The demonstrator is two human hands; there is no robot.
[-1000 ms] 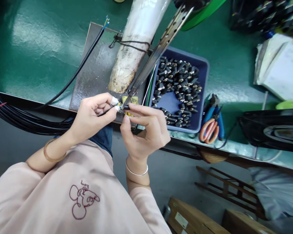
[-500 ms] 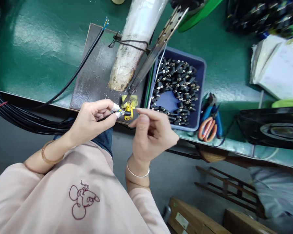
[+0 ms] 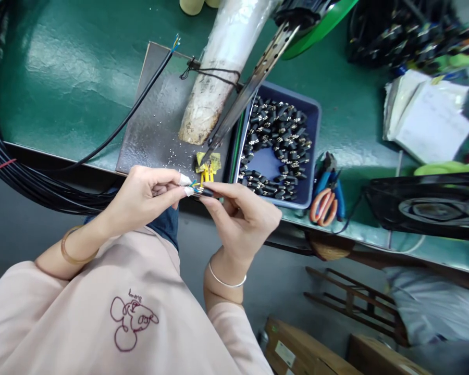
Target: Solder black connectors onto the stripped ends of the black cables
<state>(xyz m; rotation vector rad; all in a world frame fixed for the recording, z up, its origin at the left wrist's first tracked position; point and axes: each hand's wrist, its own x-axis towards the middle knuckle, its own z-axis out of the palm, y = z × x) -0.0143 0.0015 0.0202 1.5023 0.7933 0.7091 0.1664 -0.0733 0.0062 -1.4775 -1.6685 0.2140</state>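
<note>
My left hand [image 3: 144, 195] pinches the end of a black cable whose coloured wire tips [image 3: 194, 184] stick out past my thumb. My right hand [image 3: 240, 219] pinches a small black plug part [image 3: 205, 192] right against those wire tips. Both hands meet at the front edge of the green bench, just below a small yellow fixture [image 3: 207, 167]. A blue tray [image 3: 311, 151] of several black plug parts stands right of the fixture. Behind it a slanted perforated metal strip [image 3: 254, 83] reaches down to the fixture.
A dark metal plate [image 3: 156, 120] lies on the bench with a wrapped cylinder [image 3: 214, 88] on it. A loose black cable [image 3: 140, 94] crosses the plate. A cable bundle [image 3: 8, 172] hangs at the left. Cutters with orange and blue handles [image 3: 326, 190] lie right of the tray.
My right hand, which had drawn back from the wire tips half a second ago, has come back in and closed on the plug part. The view has shifted slightly.
</note>
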